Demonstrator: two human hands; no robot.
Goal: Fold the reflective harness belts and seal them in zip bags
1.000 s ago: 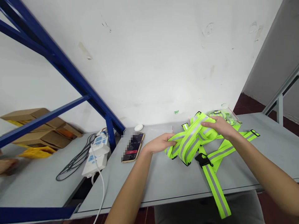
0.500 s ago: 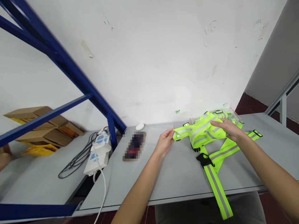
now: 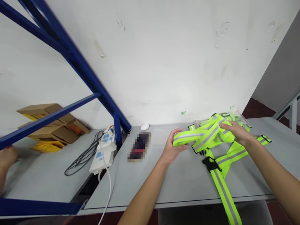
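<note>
Neon yellow-green reflective straps with grey stripes, parts of a safety vest, lie bunched at the right of the table. My left hand is closed around the folded left end of the bundle. My right hand pinches the upper right of the same bundle, thumb on top. A black buckle sits below the bundle, and a strap runs from it over the table's front edge. Another strap with a black slider stretches to the right under my right forearm. Behind the bundle lies a clear plastic bag with more straps.
A blurred-out phone and a white oval object lie left of my hands. Power strips with cables stand by a blue metal frame. Beyond it are cardboard boxes, a yellow packet and another person's hand.
My left hand has turned and wrapped around the strap end, which it held by the fingertips before. The view has shifted slightly left. The other person's hand shows more at the left.
</note>
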